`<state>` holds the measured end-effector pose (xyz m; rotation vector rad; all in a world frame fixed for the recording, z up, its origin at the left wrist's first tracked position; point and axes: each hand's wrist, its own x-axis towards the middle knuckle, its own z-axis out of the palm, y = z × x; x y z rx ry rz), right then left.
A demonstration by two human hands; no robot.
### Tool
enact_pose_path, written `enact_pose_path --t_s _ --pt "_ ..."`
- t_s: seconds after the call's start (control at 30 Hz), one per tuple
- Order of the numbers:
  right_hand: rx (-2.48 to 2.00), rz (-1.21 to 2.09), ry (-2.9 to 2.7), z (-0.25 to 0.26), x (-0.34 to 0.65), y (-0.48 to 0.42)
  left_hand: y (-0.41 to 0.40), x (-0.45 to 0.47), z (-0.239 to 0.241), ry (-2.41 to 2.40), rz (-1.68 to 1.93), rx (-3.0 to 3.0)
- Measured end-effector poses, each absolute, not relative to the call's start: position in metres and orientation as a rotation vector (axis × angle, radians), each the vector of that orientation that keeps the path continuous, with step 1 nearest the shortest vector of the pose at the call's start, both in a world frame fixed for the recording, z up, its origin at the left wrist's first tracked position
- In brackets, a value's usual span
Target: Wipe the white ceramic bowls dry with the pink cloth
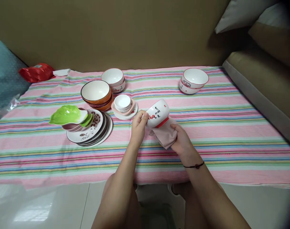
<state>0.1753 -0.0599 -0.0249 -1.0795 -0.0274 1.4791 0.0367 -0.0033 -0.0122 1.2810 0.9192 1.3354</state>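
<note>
My left hand (139,126) grips the side of a white bowl (160,112) with red blossoms and black characters. The bowl is tilted above the striped cloth, its red foot facing down toward me. In my right hand (182,140) is a pale pink cloth (166,133), bunched below the bowl's foot. A small plate (133,112) lies just beyond my left hand, bearing a pink dish (133,105) and a stack of small white bowls (122,102).
Two nested white bowls (195,79) stand at the back right. At left are stacked plates (87,135), a green leaf-shaped dish (66,115), brown bowls (97,92) and more white bowls (113,78). A red package (37,72) lies at the far left. The striped tablecloth (242,133) drapes over the front edge.
</note>
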Motion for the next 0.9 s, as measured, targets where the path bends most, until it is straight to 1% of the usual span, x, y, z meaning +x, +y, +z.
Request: enact_pose_path --t_s 0.1,0.23,0.37,0.5,0.6,0.7,0.8,0.9 --pt "-1.085 1.589 0.097 -0.018 0.178 -0.058 -0.004 0.037 -0.011 0.892 1.319 1.274" --pt "-0.980 1.770 0.208 -0.004 0.174 -0.057 -0.003 0.037 -0.012 0.899 1.325 1.286" --pt "-0.958 1.701 0.176 0.000 0.169 -0.056 -0.001 0.036 -0.014 0.890 1.336 1.306" --pt "-1.032 1.608 0.154 -0.011 0.174 -0.056 -0.001 0.036 -0.013 0.888 1.329 1.318" --pt "-1.144 1.422 0.061 -0.022 0.177 -0.057 -0.002 0.036 -0.011 0.901 1.285 1.355" --pt "-1.260 1.168 -0.176 -0.027 0.173 -0.059 -0.002 0.036 -0.012 0.933 1.283 1.354" --pt "-1.323 0.854 -0.591 -0.026 0.168 -0.063 0.000 0.036 -0.016 0.967 1.338 1.274" --pt "-1.272 0.483 -1.122 -0.022 0.167 -0.068 0.003 0.035 -0.019 0.981 1.387 1.162"
